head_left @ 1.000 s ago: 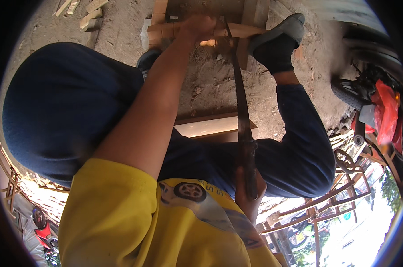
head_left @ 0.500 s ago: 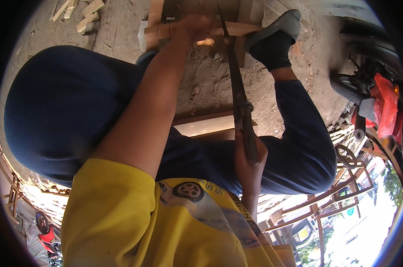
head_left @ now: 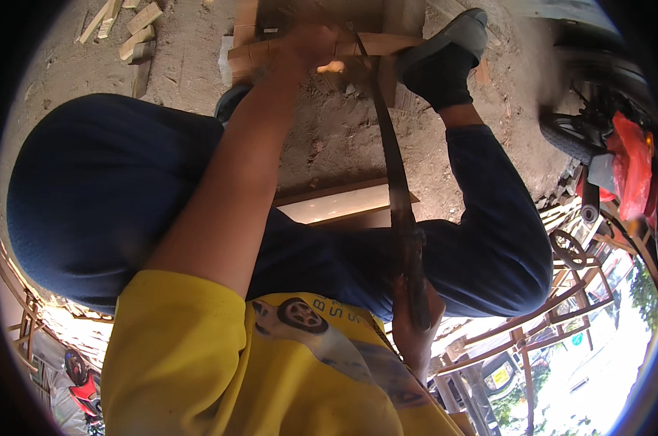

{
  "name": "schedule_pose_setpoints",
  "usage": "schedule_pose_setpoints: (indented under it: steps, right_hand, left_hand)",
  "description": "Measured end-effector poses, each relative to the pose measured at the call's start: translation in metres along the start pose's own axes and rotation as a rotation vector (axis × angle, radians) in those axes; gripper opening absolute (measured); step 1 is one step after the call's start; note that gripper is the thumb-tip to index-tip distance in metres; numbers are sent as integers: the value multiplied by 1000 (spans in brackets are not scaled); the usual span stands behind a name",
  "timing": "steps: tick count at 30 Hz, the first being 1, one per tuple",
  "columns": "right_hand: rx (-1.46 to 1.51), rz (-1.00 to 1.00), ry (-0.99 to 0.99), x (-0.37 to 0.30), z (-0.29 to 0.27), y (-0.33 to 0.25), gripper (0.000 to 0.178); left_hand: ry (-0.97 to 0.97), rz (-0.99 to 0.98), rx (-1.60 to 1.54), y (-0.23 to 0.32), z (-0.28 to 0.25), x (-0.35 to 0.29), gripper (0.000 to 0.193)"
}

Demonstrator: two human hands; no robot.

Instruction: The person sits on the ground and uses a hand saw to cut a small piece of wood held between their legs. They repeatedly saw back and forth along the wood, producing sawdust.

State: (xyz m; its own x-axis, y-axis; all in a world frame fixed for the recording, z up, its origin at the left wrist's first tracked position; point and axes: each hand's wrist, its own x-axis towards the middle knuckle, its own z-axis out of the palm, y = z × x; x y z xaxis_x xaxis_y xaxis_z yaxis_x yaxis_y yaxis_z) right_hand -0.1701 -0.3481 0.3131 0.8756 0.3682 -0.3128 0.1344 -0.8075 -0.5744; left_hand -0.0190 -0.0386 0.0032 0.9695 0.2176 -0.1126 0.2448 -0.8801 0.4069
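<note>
My right hand (head_left: 410, 336) is wrapped round the handle of a long, dark handsaw (head_left: 393, 156), close to my right hip. From there the narrowing blade stretches away to a wooden strip (head_left: 380, 45) and meets it just right of my left hand (head_left: 311, 46). That left hand is closed over the strip, its fingers partly blurred and in shadow. Under the strip run wooden supports (head_left: 245, 30). My right foot, in a grey shoe (head_left: 456, 36), is at the strip's right end.
Cut wood blocks (head_left: 141, 36) lie on the dirt floor at the far left. A flat board (head_left: 336, 205) rests between my legs. To the right stand a motorcycle wheel (head_left: 572, 134) and a red plastic bag (head_left: 629, 163), with wooden frames (head_left: 521, 341) nearer me.
My right hand has drawn the saw back toward my body, so less of the blade extends past the strip. My left hand keeps its hold on the wood.
</note>
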Motion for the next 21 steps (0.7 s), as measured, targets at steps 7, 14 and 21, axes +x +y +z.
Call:
schedule_pose_setpoints:
  steps: [7, 14, 21]
  right_hand:
    - [229, 6, -53, 78, 27, -22, 14]
    - [259, 55, 229, 67, -12, -18, 25]
    - [290, 0, 89, 64, -17, -24, 17]
  left_hand:
    - [219, 201, -140, -31, 44, 16, 30]
    - [90, 69, -49, -5, 7, 1, 33]
    - [268, 86, 45, -3, 13, -5, 33]
